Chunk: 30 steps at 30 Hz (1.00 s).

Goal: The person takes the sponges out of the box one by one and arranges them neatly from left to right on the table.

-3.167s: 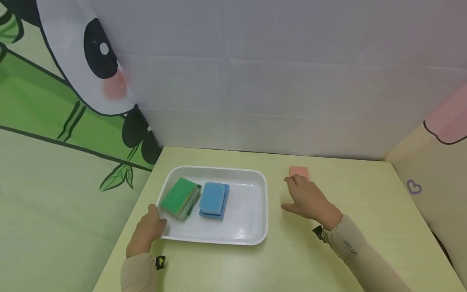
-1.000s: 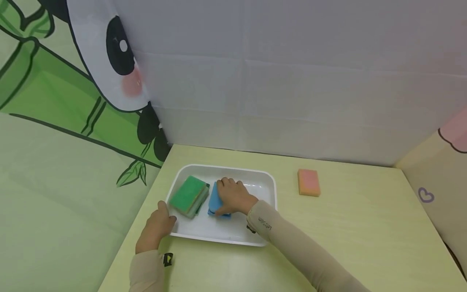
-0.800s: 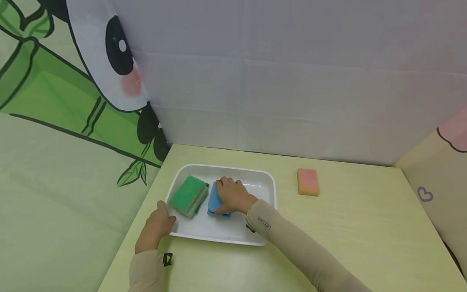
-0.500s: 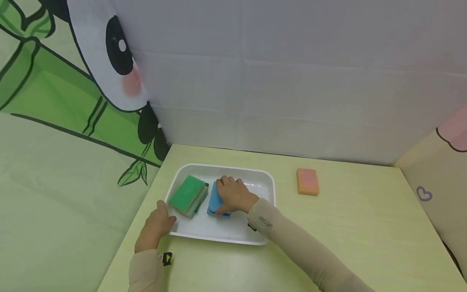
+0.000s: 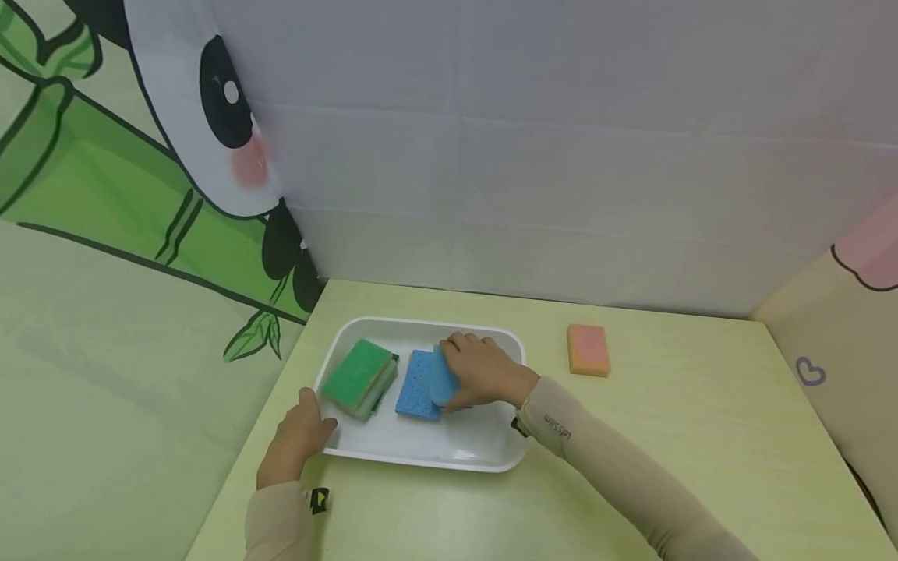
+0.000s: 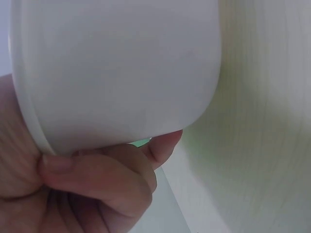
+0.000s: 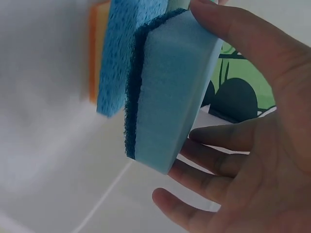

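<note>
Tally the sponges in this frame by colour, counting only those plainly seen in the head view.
Blue: 2 (light blue sponge in the right hand, speckled blue sponge in the tray)
Green: 1 (green sponge in the tray; anything beneath it not counted)
Pink and orange: 1 (two-tone sponge on the table)
Total: 4

Soft light, faint shadows; glare spots the tray (image 5: 463, 448); left wrist view seems slightly blurred.

There's a big cartoon panda face (image 5: 203, 183) and some green bamboo (image 5: 105, 171) up past the left hand (image 5: 297, 436), creased greyish backdrop (image 5: 526, 195) beyond both, plus a lil purple heart (image 5: 802, 378) way right of the right hand (image 5: 484, 370).
</note>
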Motion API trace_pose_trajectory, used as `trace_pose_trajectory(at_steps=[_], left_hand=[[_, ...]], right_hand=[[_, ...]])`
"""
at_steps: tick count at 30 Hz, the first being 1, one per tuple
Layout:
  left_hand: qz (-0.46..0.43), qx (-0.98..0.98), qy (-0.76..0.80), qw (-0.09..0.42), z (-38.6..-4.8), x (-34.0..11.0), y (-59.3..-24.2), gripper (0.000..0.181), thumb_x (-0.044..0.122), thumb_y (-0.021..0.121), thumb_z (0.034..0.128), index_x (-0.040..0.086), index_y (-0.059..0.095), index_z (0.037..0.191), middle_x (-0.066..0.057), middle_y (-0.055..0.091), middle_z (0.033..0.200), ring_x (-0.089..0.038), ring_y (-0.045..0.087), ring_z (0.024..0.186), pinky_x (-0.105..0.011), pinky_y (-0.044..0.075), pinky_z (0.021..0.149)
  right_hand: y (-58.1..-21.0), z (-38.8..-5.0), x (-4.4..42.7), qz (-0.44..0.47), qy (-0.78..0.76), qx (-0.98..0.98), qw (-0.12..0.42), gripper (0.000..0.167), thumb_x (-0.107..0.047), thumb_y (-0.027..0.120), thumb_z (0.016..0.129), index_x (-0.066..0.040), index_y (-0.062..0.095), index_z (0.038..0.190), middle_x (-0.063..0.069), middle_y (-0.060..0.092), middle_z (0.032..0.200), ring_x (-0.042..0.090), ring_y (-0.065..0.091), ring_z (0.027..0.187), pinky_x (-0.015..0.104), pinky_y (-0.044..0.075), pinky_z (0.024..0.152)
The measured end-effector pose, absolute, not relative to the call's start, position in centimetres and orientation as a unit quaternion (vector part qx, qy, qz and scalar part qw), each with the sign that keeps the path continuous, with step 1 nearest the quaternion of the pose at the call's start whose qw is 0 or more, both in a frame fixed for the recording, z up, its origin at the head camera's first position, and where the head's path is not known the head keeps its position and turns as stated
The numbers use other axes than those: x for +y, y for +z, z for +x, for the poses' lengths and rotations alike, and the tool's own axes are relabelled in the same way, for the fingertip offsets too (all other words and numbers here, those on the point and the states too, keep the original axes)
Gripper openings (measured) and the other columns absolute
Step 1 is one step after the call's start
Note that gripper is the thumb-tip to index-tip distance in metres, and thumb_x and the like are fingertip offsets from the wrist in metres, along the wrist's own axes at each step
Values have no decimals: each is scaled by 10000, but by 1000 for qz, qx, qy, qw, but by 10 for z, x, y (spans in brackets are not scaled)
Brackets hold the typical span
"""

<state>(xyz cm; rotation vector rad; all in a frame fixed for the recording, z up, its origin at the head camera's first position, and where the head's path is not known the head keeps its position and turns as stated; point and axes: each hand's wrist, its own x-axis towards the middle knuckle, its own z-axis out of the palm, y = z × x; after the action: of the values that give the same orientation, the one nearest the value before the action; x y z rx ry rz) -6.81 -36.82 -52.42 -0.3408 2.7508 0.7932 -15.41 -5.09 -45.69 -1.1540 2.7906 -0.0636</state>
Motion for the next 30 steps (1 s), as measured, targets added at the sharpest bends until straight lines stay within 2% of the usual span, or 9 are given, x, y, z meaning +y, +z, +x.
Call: trace_pose_trajectory(at_steps=[7, 16, 24, 30], left_hand=[[-118, 944, 277, 131, -70, -365, -524, 502, 157, 565, 960, -111, 241, 1235, -389, 539, 1061, -412, 599, 880, -532, 479, 731], [-116, 947, 272, 122, -72, -357, -521, 491, 142, 566, 954, -119, 239, 1211, -370, 552, 990, -376, 585, 795, -513, 480, 688], [-124, 946, 273, 124, -70, -353, -520, 484, 139, 556, 959, -120, 232, 1207, -379, 542, 996, -359, 566, 771, -483, 475, 661], [-129, 944, 276, 126, -70, -348, -519, 509, 145, 552, 958, -132, 223, 1230, -402, 536, 1026, -368, 575, 786, -491, 479, 668]], right_hand=[[-445, -159, -7, -384, -31, 922, 34, 1059, -611, 809, 706, -13, 398, 1478, 149, 470, 1426, 311, 471, 1268, 506, 428, 979], [-439, -169, 46, -394, -59, 917, 19, 1035, -523, 843, 698, 34, 411, 1456, 175, 474, 1403, 342, 476, 1234, 486, 450, 940], [-436, -177, 90, -400, -94, 912, 14, 1005, -449, 864, 700, 61, 421, 1444, 203, 483, 1391, 356, 480, 1235, 496, 444, 958], [-439, -183, 127, -386, -125, 914, 32, 1009, -400, 885, 698, 55, 405, 1460, 207, 459, 1412, 357, 455, 1255, 510, 443, 954]])
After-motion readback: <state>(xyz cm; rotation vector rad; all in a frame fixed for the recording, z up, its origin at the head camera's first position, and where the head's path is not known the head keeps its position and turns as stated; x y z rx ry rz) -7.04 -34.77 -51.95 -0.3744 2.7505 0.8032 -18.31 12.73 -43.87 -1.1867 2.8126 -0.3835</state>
